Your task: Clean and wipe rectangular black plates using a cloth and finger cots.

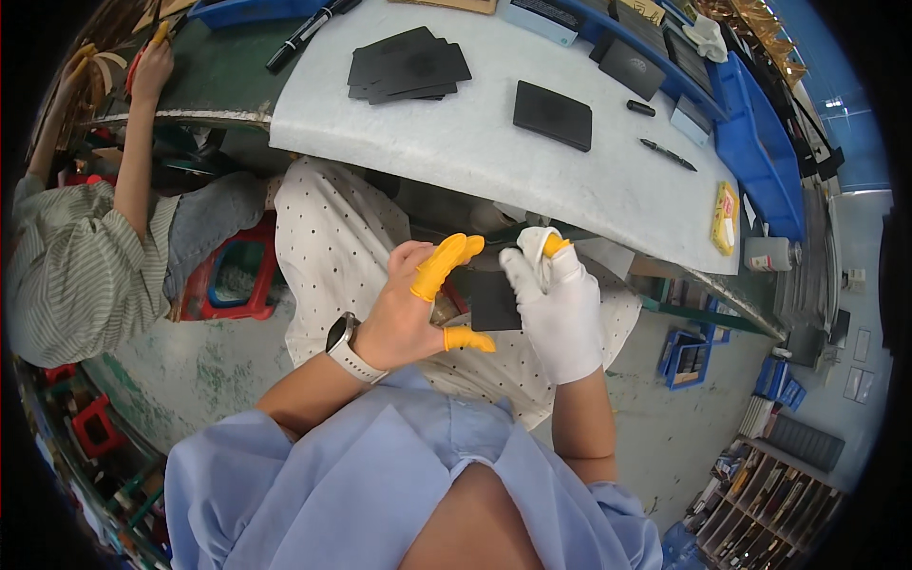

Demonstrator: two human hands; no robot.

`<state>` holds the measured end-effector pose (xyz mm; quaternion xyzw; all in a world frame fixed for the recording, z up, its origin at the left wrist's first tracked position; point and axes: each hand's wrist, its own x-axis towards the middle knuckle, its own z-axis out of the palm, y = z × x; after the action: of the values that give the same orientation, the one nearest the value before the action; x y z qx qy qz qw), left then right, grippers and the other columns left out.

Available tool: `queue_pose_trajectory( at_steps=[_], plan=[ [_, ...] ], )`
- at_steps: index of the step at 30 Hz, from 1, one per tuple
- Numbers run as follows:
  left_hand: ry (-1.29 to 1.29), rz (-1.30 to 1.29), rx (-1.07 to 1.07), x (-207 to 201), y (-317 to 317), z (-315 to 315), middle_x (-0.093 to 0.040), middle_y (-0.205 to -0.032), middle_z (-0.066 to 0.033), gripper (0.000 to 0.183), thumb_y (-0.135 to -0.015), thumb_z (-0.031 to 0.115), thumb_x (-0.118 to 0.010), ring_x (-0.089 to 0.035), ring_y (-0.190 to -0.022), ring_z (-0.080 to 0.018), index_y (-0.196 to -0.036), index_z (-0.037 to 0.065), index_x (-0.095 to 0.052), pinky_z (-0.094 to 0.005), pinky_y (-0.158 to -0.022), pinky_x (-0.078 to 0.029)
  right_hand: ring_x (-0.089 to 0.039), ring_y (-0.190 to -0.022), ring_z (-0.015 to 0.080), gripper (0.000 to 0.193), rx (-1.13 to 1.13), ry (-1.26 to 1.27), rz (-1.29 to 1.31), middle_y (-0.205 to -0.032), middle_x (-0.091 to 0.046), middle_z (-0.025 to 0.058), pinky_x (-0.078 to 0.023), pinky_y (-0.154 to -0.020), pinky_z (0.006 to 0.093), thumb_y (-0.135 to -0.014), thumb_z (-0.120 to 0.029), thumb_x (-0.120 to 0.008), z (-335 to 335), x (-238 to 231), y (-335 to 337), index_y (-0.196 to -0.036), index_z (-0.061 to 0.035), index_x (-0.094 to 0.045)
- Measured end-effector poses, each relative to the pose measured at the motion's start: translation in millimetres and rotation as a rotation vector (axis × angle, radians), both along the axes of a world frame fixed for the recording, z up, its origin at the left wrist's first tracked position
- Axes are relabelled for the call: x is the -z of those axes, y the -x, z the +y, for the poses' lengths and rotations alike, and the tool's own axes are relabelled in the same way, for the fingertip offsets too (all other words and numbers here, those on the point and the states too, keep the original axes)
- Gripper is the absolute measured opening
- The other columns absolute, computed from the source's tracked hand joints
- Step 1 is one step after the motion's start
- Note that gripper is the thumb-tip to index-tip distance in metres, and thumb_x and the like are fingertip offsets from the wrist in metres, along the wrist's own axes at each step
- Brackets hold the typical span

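My right hand [562, 323] wears a white glove, with a yellow finger cot showing at one fingertip. It grips a flat black plate [494, 302] by its right side, above my lap; bunched white fabric covers part of the grip. My left hand [404, 309] is bare apart from yellow finger cots on some fingers and the thumb. Its fingers are spread in a wide C beside the plate's left edge, apart from it. On the white-covered table ahead lie a fanned pile of similar black plates [408, 68] and, further right, a squared stack of them [553, 115].
A thick black marker [306, 38] lies at the far left of the table. A slim pen [668, 154], a yellow packet [725, 218] and blue trays [757, 142] are at the right. A co-worker in a striped top [90, 266] sits at the left beside a red stool [233, 285].
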<state>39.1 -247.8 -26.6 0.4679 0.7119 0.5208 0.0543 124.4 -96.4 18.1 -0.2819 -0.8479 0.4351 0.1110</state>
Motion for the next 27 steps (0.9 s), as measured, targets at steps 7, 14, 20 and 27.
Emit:
queue_pose_trajectory(
  at_steps=[7,14,20,27],
  plan=[
    [0.071,0.209,0.072,1.5,1.5,-4.8,-0.055,-0.124,-0.0108,0.098,-0.055,0.034,-0.087,-0.046,-0.107,-0.0332,-0.133,0.003,-0.036,-0.0407,-0.096,-0.035,-0.061,-0.064,0.0326,0.020,0.018,-0.142,0.101,-0.073,-0.062,0.0139,-0.047,-0.058,0.0377,-0.087,-0.019,-0.062,6.5,16.9,-0.7,-0.098,-0.0044,-0.054],
    [0.008,-0.065,-0.018,1.8,1.2,-5.5,-0.059,-0.114,-0.0048,0.079,-0.060,0.033,-0.085,-0.048,-0.096,-0.0233,-0.124,0.005,-0.048,-0.0363,-0.094,-0.033,-0.064,-0.074,0.0210,0.039,0.349,-0.091,0.151,-0.082,-0.065,0.0123,-0.050,-0.067,0.0310,-0.080,-0.025,-0.072,34.7,0.7,-4.6,-0.105,-0.0018,-0.053],
    [0.013,-0.050,-0.031,-3.5,-0.1,-4.0,-0.059,-0.109,-0.0026,0.077,-0.058,0.030,-0.086,-0.048,-0.091,-0.0199,-0.122,0.007,-0.050,-0.0331,-0.089,-0.035,-0.061,-0.086,0.0232,0.045,0.126,-0.058,0.072,-0.099,-0.061,0.0156,-0.048,-0.074,0.0297,-0.074,-0.023,-0.077,13.2,-1.1,0.5,-0.105,-0.0018,-0.053],
    [0.005,0.030,-0.086,-0.1,1.3,-0.5,-0.061,-0.114,-0.0029,0.081,-0.055,0.025,-0.089,-0.047,-0.088,-0.0192,-0.123,0.007,-0.048,-0.0317,-0.084,-0.038,-0.055,-0.105,0.0203,0.069,0.082,0.123,0.182,-0.113,-0.056,0.0161,-0.045,-0.089,0.0329,-0.072,-0.023,-0.080,7.5,3.5,-11.6,-0.124,0.0031,-0.043]
  ],
)
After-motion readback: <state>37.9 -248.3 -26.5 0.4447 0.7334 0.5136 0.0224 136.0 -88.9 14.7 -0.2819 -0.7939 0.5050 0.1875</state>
